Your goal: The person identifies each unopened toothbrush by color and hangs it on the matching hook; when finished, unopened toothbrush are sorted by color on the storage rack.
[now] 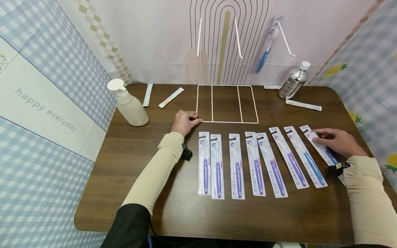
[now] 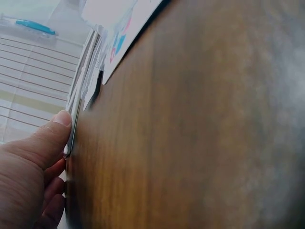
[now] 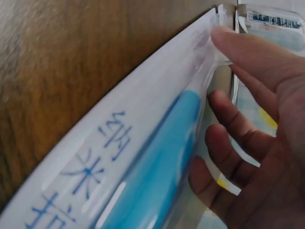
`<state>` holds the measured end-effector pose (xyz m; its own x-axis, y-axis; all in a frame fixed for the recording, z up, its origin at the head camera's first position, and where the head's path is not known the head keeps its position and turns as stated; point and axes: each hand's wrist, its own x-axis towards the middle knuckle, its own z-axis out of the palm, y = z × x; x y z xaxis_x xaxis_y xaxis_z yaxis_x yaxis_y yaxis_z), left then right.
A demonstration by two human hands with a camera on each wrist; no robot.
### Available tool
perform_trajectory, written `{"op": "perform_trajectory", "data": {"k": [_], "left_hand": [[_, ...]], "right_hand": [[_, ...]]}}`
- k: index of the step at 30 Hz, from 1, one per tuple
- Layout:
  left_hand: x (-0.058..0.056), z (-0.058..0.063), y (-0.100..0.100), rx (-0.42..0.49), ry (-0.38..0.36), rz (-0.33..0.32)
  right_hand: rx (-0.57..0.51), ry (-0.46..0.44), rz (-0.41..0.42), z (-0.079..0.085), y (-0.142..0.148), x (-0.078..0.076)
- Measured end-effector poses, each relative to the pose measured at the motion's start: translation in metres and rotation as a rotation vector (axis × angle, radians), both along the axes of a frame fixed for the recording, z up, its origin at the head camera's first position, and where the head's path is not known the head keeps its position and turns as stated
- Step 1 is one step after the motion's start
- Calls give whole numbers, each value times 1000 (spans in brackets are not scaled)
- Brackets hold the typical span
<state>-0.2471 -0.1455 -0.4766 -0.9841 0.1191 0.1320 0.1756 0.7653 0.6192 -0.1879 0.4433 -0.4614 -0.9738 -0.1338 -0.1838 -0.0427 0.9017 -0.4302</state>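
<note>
My left hand [image 1: 183, 122] pinches the front left corner of a white wire rack [image 1: 229, 122] with three long prongs at the back. In the left wrist view the thumb [image 2: 59, 121] lies along the wire. At the right end of a row of packaged toothbrushes, my right hand [image 1: 344, 143] grips a blue-handled toothbrush in its blister pack [image 1: 324, 148], thumb and forefinger at its upper part. In the right wrist view the other fingers [image 3: 224, 143] are loosely bent beside the pack [image 3: 157, 157]. Another blue packaged toothbrush [image 1: 263, 61] hangs on the rack's right prong.
Several purple-handled toothbrush packs [image 1: 238, 172] and one blue pack [image 1: 307, 158] lie in front of the rack. A pump bottle [image 1: 131, 108] stands at left, a silver bottle [image 1: 293, 82] at back right. Thin white packets [image 1: 171, 97] lie near both. Fabric walls [image 1: 155, 41] surround the table.
</note>
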Motion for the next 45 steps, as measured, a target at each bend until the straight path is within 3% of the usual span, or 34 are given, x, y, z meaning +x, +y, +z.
{"op": "perform_trajectory", "data": {"k": [6,14,17,22,26,29,33,39,45], "left_hand": [[0,3,0,-3,5,3],[-1,1,0,24,3,4],[0,-2,0,27,-4,0],[1,-2,0,28,3,-3],[3,2,1,25,-5,2],[3,3,2,25,-2,6],[4,2,2,32,9,4],[6,0,2,42,-2,9],[4,2,2,36,8,10]], "right_hand": [[-45,62,-64,3,-1,-3],[-207,355,-120,27,-13,-5],[-266,486,-150,48,-33,-8],[-288,703,-215,104,-87,-8],[-341,881,-147,145,-130,-6],[-380,977,-71,164,-153,-7],[-396,1030,-39,174,-172,-13],[-376,1055,-35,169,-191,-22],[-432,1005,-128,165,-211,-35]]}}
